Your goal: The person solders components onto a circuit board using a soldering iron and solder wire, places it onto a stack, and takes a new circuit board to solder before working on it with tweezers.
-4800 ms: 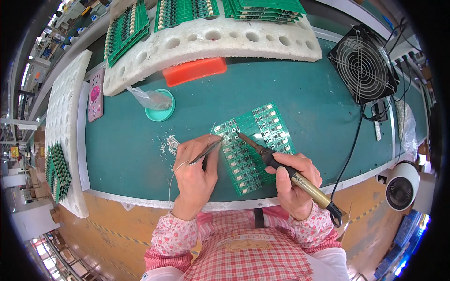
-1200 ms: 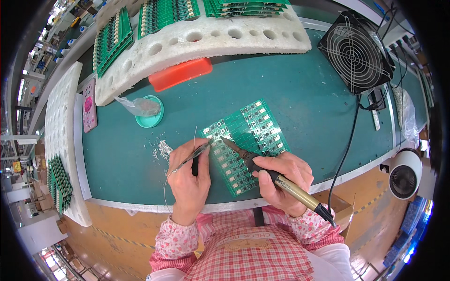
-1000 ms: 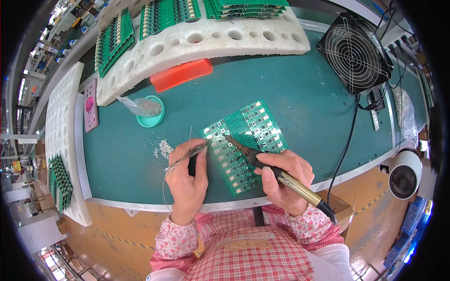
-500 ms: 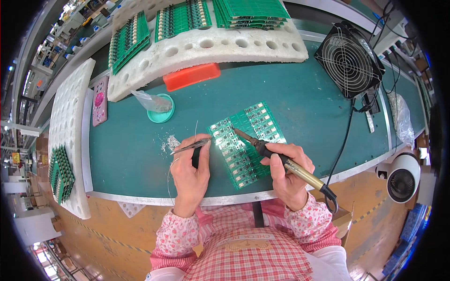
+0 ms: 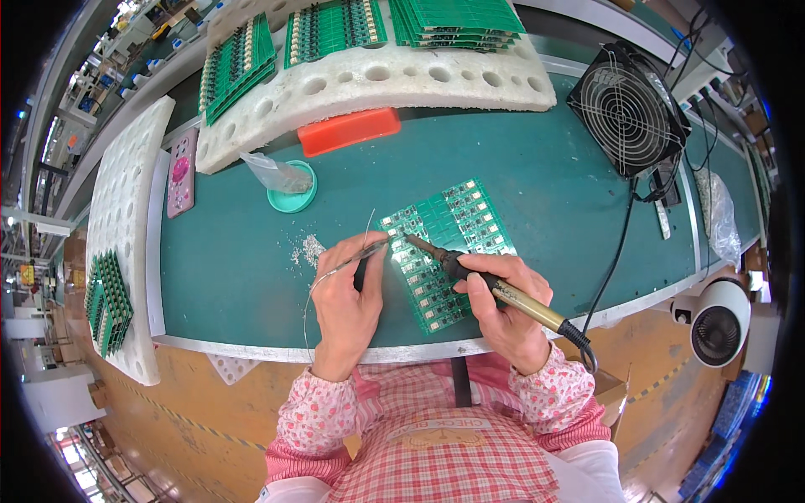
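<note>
A green circuit board panel (image 5: pixel 434 220), lined with rows of small parts, lies on the green mat at the centre. My right hand (image 5: pixel 513 323) grips a soldering iron (image 5: pixel 530 303) with a gold handle. Its tip is over the upper left rows of the board; whether it touches is too small to tell. Tweezers (image 5: pixel 366 252) are held in my left hand (image 5: pixel 344 308), their points at the board's left edge close to the iron's tip. A thin solder wire (image 5: pixel 306 323) runs along the same hand. White bits (image 5: pixel 310 249) lie loose beside it.
White foam (image 5: pixel 352 88) at the back carries stacked boards (image 5: pixel 335 33). In front are a red box (image 5: pixel 350 132) and a turquoise lid (image 5: pixel 295 201) with a plastic bag (image 5: pixel 275 174). A pink phone (image 5: pixel 180 172) lies left. A caged fan (image 5: pixel 625 109) stands right, with an iron cord (image 5: pixel 612 268).
Both hands have shifted: the tweezers moved right onto the board's edge, and the iron's tip went slightly left and down. The whole view has tilted a little.
</note>
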`<state>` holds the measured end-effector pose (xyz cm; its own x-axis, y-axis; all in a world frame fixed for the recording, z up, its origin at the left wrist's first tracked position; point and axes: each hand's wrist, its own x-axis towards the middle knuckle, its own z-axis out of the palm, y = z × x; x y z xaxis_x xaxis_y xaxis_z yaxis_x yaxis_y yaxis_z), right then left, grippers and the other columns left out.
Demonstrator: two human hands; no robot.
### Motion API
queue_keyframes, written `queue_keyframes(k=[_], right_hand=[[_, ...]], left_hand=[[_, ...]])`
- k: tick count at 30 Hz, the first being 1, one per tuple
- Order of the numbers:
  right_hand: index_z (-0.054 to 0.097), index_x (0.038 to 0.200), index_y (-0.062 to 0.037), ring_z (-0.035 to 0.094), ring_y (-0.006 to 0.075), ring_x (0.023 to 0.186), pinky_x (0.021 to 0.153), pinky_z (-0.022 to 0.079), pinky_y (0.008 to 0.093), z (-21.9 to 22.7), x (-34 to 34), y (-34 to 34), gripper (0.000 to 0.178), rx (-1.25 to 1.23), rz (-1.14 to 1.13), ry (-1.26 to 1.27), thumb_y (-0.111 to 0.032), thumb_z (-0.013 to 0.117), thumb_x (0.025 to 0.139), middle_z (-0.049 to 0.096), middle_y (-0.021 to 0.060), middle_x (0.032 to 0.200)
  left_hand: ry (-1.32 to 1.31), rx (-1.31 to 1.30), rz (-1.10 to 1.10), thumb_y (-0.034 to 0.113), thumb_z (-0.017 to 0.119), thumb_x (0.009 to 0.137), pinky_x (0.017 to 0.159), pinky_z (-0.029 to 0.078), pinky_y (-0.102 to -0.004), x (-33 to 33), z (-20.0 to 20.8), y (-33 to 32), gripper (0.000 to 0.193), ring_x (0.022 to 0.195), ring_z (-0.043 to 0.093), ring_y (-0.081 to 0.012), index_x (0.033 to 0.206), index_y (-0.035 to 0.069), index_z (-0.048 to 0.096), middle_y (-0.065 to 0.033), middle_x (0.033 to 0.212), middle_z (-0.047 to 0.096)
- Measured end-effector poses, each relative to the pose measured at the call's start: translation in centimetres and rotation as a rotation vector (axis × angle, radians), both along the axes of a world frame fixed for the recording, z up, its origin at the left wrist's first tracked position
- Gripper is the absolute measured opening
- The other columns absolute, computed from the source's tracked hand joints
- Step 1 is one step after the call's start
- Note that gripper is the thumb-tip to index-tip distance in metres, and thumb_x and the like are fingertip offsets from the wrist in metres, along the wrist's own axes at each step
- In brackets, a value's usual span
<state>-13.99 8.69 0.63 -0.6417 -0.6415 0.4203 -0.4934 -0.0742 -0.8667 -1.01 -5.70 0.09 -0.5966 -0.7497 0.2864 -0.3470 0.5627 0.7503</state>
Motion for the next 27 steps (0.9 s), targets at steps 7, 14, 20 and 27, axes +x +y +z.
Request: queue_keyframes(k=[7, 14, 20, 27], right_hand=[[0.070, 0.104, -0.0048, 0.063, 0.0179, 0.061, 0.056, 0.049, 0.0300, 0.3, -0.1, 0.0, 0.022, 0.005, 0.004, 0.010, -0.002, 0.074, 0.083, 0.066, 0.0076, 0.073], [0.070, 0.103, -0.0037, 0.063, 0.0206, 0.062, 0.056, 0.050, 0.0313, 1.7, -1.0, 1.8, 0.025, -0.039, -0.081, 0.147, 0.002, 0.074, 0.079, 0.069, 0.0089, 0.080], [0.061, 0.112, 0.0028, 0.070, 0.0241, 0.073, 0.068, 0.056, 0.0336, 2.7, -2.5, 8.9, 0.019, -0.016, -0.256, 0.381, -0.006, 0.058, 0.095, 0.071, 0.0172, 0.084], [0.060, 0.117, -0.0012, 0.061, 0.0109, 0.069, 0.064, 0.052, 0.0254, 2.9, -12.0, 17.8, 0.030, -0.319, -0.979, 0.006, -0.026, 0.046, 0.106, 0.066, 0.0069, 0.085]], left_hand=[[0.013, -0.064, -0.012, -0.002, 0.069, 0.085, 0.084, 0.049, -0.0353, -0.1, -0.1, -0.2, 0.020, 0.093, 0.066, -0.0284, 0.104, 0.004, 0.071, -0.0089, 0.102, 0.071], [0.057, -0.025, -0.018, 0.002, 0.066, 0.091, 0.084, 0.049, -0.0286, -0.9, 0.4, 0.0, 0.011, 0.089, 0.065, -0.0176, 0.101, -0.001, 0.069, -0.0089, 0.099, 0.071], [0.132, 0.039, 0.003, 0.003, 0.057, 0.097, 0.094, 0.047, -0.0307, 0.3, 2.1, 1.4, 0.015, 0.105, 0.062, -0.0184, 0.109, -0.001, 0.066, -0.0096, 0.110, 0.067], [0.230, 0.227, -0.196, -0.001, 0.052, 0.097, 0.092, 0.050, -0.0330, 0.9, 1.7, 4.3, 0.016, 0.099, 0.063, -0.0211, 0.112, -0.004, 0.057, -0.0139, 0.109, 0.064]])
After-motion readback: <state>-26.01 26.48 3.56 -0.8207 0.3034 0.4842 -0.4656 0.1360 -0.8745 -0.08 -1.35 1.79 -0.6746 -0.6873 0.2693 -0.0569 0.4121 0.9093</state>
